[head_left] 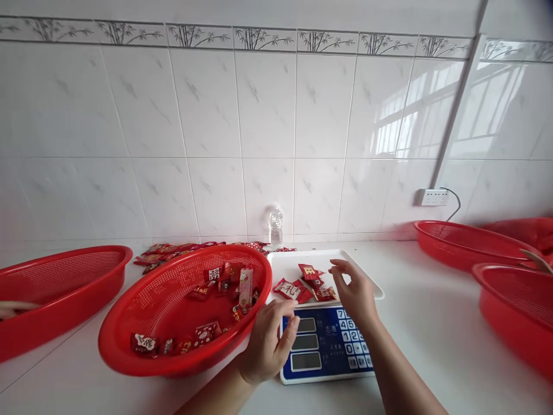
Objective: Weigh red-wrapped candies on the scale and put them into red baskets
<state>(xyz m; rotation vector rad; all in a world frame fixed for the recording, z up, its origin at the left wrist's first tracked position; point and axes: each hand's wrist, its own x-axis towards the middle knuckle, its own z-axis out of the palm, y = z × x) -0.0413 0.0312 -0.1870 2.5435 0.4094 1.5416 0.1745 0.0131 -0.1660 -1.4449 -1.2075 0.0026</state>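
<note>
A blue electronic scale (326, 346) with a white tray (294, 264) stands in front of me on the white counter. Several red candy packets (309, 285) lie on the tray. My right hand (355, 294) hovers over the tray's near right part, fingers curled loosely and apart, holding nothing visible. My left hand (268, 343) rests between the scale's display and a red mesh basket (142, 305), fingers bent, nothing seen in them. The basket holds several red wrapped candies (224, 285) and a pink stick packet (246, 286).
Another red basket (56, 288) sits far left; more red baskets (470, 242) stand at right (518, 311). A clear water bottle (276, 227) stands at the tiled wall, with loose candy packets (164, 253) behind the middle basket. A white power strip (433, 197) hangs on the wall.
</note>
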